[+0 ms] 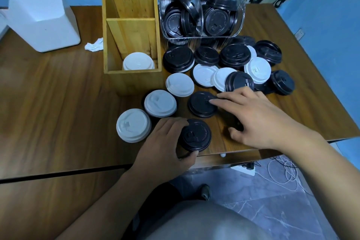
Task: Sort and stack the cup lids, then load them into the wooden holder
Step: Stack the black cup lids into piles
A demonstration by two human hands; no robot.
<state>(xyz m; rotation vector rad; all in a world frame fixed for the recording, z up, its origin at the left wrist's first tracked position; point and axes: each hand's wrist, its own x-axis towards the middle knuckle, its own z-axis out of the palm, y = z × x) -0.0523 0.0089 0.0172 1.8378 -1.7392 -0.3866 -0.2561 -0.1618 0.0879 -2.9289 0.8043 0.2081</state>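
Left hand (165, 146): nearest to the person, at the front edge of the bench (58, 93); its fingers and thumb are curled round the black lid stack (195, 135) and grip it from the left side.
Black lid stack: short and upright, top side up, glossy, with a small sip flap on the top lid.
Right hand (253, 115): a little farther and to the right; the fingers are almost straight and the tips rest on the single black lid (200, 104). A dark thing lies half hidden under the palm; I cannot tell if it is held.
Key relation: the single black lid lies flat just behind the black lid stack, apart from it. The right hand is already on it, so I judge this hand should draw the lid toward the person and onto the stack.
White lids (160, 103): three lie flat in a slanted row, left of the black ones.
Mixed pile (235, 56): black and white lids overlapping, farther back on the right.
Wooden holder (132, 76): beyond the white row; its front compartment has a white stack (138, 61) at the bottom, and the floor of the rear compartment is hidden.
Clear bin (200, 15): farthest, full of loose black lids.
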